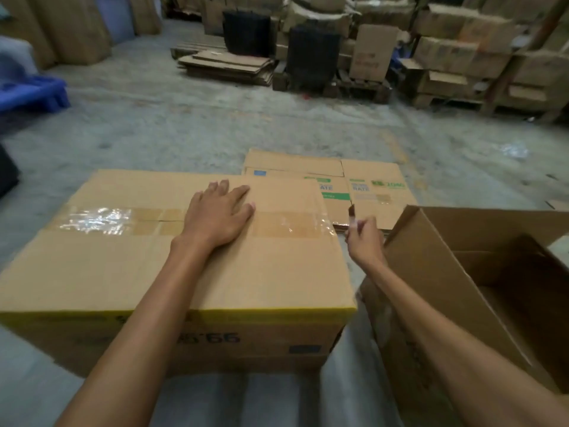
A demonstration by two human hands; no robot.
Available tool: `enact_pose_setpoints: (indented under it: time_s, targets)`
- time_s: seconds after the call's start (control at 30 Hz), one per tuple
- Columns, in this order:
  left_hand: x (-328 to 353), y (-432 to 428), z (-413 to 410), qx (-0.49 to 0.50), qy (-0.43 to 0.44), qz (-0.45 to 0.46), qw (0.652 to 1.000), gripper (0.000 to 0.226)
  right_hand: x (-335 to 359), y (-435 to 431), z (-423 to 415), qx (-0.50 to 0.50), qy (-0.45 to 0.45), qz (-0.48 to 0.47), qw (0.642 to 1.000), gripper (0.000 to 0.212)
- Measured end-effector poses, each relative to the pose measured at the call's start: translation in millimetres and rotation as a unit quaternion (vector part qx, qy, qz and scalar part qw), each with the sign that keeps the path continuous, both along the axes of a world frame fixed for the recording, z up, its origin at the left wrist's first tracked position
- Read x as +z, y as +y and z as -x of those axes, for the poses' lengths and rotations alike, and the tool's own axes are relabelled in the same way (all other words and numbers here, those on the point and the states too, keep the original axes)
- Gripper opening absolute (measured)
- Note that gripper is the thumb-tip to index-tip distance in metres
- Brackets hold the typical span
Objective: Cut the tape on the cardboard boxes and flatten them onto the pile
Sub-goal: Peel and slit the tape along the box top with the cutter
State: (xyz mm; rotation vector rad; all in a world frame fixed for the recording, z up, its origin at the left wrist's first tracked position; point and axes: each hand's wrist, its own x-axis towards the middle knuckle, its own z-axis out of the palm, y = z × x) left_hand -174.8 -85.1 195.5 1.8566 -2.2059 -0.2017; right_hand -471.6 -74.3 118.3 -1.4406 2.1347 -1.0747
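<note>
Head view showed your left hand [220,212] flat on the taped box [184,257]; your right hand [365,237], pinching a small cutter [352,212], was just beyond the tape's [289,224] right end, seam running left-right.

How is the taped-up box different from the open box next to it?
The taped brown cardboard box is shut, with shiny clear tape across its top; the open brown cardboard box has its flaps up and looks empty. The left hand presses the taped box; no hand touches the open one. Both are brown cardboard.
</note>
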Motion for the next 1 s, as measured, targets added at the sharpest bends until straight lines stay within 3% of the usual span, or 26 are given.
enact_pose_setpoints:
  time_s: [0.1,0.27,0.4,0.5,0.7,1.0]
  targets:
    - [0.4,0.1,-46.6,0.073,0.0,-0.016,0.997,0.056,91.5,-43.9,-27.9,0.074,0.077,0.106,0.989,0.009]
    - [3.4,22.9,-121.0,0.225,0.015,-0.028,0.974,0.059,178.2,-72.0,-140.9,0.287,0.173,0.134,0.932,0.003]
    - [7.9,56.9,-160.3,0.42,0.041,-0.066,0.904,0.068,185.6,-64.5,-229.5,0.408,0.169,0.121,0.889,0.011]
    - [9.5,81.1,-172.1,0.538,0.084,-0.082,0.835,0.075,170.5,-63.8,-275.1,0.432,0.098,0.105,0.89,0.015]
    - [2.5,90.5,-141.0,0.488,0.096,0.091,0.863,0.049,143.9,-79.1,-309.4,0.439,0.118,0.084,0.887,0.009]
    - [-2.3,82.2,-111.5,0.455,0.004,0.166,0.875,0.044,126.5,-96.2,-265.8,0.438,0.151,0.094,0.881,0.02]
